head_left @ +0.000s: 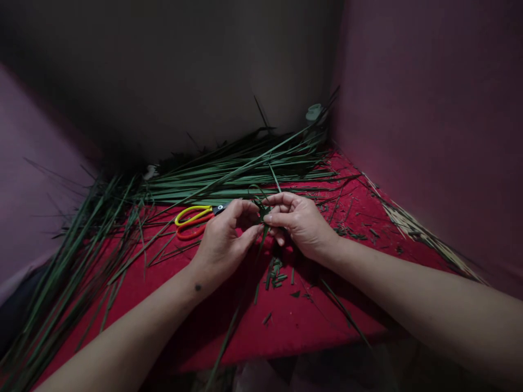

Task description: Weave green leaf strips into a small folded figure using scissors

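Between my two hands, above the red cloth, is a small knot of green leaf strips (263,211) with a loop standing up and strip ends trailing out. My left hand (229,231) pinches it from the left with thumb and fingertips. From the right, my right hand (295,220) grips the same leaf strips between thumb and index finger, its other fingers curled below. Just left of my left hand lie scissors (192,219) with one yellow and one red handle; their blades are mostly hidden behind that hand.
Long green leaves (237,174) lie heaped along the back wall, and more hang over the left side (77,272). Cut leaf bits (277,275) are scattered on the red cloth (310,321). Pale stalks (404,223) run along the right edge. A whitish container (314,112) stands in the back corner.
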Available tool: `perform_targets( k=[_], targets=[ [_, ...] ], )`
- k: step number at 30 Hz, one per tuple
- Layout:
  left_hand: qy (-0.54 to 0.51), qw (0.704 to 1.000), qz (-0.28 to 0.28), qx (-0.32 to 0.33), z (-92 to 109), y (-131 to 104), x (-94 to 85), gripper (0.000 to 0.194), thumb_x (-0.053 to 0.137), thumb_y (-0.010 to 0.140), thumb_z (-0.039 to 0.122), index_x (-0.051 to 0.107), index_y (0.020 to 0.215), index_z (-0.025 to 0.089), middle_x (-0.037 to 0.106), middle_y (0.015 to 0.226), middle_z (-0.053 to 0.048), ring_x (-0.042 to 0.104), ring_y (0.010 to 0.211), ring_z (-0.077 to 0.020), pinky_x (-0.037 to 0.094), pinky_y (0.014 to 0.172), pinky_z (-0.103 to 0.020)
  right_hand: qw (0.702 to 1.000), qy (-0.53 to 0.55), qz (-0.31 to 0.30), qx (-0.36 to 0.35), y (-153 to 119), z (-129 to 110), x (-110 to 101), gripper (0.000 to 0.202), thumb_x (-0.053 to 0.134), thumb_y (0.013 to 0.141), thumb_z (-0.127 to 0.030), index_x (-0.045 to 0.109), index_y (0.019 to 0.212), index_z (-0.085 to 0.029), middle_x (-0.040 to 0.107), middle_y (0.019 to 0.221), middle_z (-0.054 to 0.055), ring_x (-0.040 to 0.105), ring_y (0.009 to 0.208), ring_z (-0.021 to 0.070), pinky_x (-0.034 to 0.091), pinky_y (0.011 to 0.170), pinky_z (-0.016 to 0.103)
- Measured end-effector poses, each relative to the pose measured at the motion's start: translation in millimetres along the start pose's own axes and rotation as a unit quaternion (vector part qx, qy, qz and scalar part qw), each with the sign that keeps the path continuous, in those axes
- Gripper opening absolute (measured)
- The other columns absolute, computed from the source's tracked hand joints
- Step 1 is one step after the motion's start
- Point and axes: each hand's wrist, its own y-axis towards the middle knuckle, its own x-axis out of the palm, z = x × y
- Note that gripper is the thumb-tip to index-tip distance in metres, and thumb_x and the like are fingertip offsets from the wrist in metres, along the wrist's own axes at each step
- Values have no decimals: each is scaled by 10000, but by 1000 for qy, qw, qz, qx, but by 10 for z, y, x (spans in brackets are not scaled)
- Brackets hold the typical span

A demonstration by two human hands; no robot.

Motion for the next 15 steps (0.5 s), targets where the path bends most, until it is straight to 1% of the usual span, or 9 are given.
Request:
perform_targets(
  k=[3, 6, 10, 15],
  targets=[
    [3, 1000, 5, 3, -25, 12, -2, 140, 577, 771, 180, 539, 905, 170, 599, 819, -11, 580, 736, -131, 463, 679, -257, 1000, -3, 0, 1, -1, -1, 0, 269, 614, 642, -105, 511, 885, -155, 537, 492, -78, 430, 321, 65, 345, 301, 178],
    [-12, 1000, 10, -8, -31, 26, -2, 145, 585, 767, 181, 541, 904, 159, 604, 823, -16, 590, 744, -130, 470, 684, -252, 1000, -7, -5, -3, 3, 9, -5, 247, 612, 650, -103, 530, 877, -154, 540, 492, -74, 435, 319, 63, 339, 300, 174],
    [-43, 998, 8, -34, -5, 29, -2, 152, 597, 761, 192, 544, 893, 141, 611, 821, -28, 600, 736, -130, 477, 685, -250, 1000, -1, -11, -12, 17, 28, -12, 224, 618, 652, -102, 555, 862, -152, 543, 495, -66, 440, 322, 65, 345, 301, 177],
    [-44, 998, 10, -39, 20, 20, -3, 157, 606, 754, 205, 553, 883, 133, 607, 816, -31, 588, 729, -129, 471, 684, -251, 1000, 1, -14, -8, 27, 31, -18, 223, 613, 653, -92, 557, 859, -154, 542, 494, -65, 446, 327, 65, 349, 303, 175]
  ],
)
